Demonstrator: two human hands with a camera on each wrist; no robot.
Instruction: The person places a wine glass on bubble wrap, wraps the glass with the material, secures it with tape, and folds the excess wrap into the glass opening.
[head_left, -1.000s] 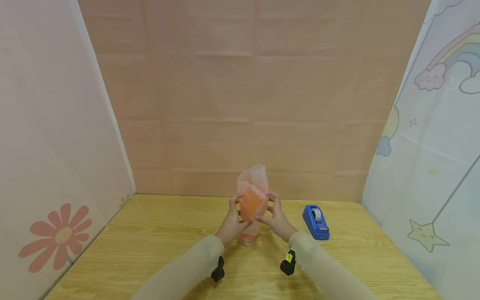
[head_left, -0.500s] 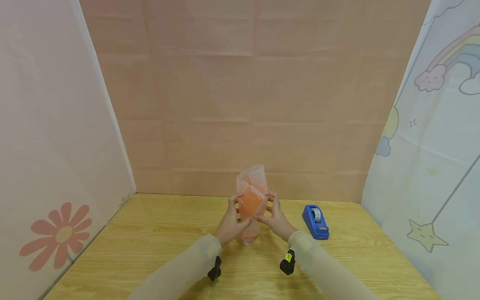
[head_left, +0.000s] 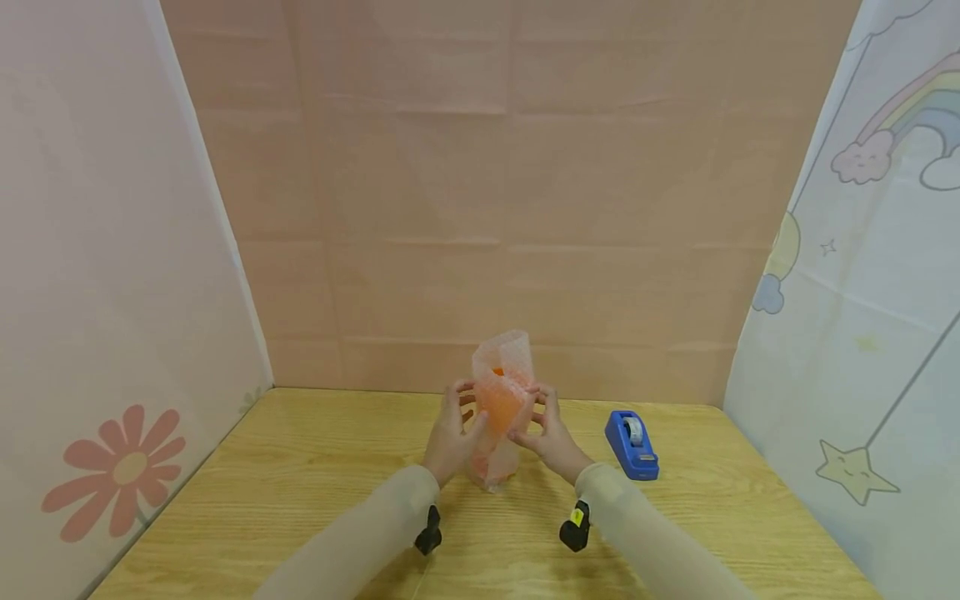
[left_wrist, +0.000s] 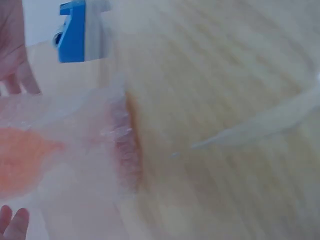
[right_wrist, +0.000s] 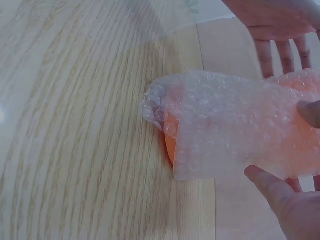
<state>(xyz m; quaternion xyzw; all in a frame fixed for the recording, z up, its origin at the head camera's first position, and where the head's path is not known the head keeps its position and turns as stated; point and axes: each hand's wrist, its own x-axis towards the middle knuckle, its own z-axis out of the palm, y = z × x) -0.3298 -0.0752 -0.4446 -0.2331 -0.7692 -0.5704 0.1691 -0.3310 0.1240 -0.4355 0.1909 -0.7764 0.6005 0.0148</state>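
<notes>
A bubble wrap bundle (head_left: pixel 504 467) stands upright over the table, around an orange thing (right_wrist: pixel 170 136) whose kind is hidden. My right hand (head_left: pixel 553 437) holds the wrap's right side, thumb in front and fingers along the edge. On the other side my left hand (head_left: pixel 448 437) has its fingers spread and mostly straight beside the wrap, its thumb near the front face. The right wrist view has the left hand (right_wrist: pixel 280 22) above the bundle with fingers extended, and the right thumb (right_wrist: pixel 265 182) at its lower edge.
A blue tape dispenser (head_left: pixel 632 444) with a roll of tape stands to the right on the wooden table (head_left: pixel 315 467). A plain pinkish-brown backdrop (head_left: pixel 480 208) rises behind, with printed cloth on both sides.
My left hand has loosened and shifted slightly left from the wrap. The front flap has sagged, baring a bit of orange near the top. My right hand stays nearly in place.
</notes>
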